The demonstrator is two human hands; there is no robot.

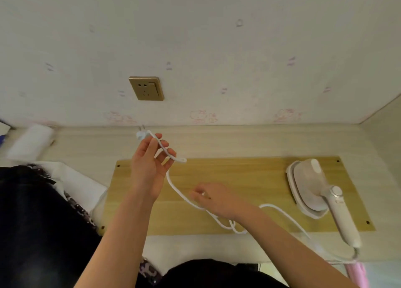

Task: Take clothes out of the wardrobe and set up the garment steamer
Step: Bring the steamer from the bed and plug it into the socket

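Note:
A white hand-held garment steamer [312, 192] lies on a light wooden board [249, 179] at the right, soleplate facing left. Its white cord [180, 192] runs from the handle's end across the board to my hands. My left hand [149, 166] holds the cord just behind the white plug [142, 134], lifted up with the prongs pointing at the wall. My right hand [214, 198] rests over the cord's loops on the board, fingers curled around it. A gold wall socket [146, 88] sits on the wall above the plug. Dark clothes [39, 211] lie at the left.
A white roll-like object [30, 143] lies at the far left by the wall. White cloth [80, 183] sticks out beside the dark clothes. Something pink [357, 274] hangs at the lower right. The surface meets a side wall at the right.

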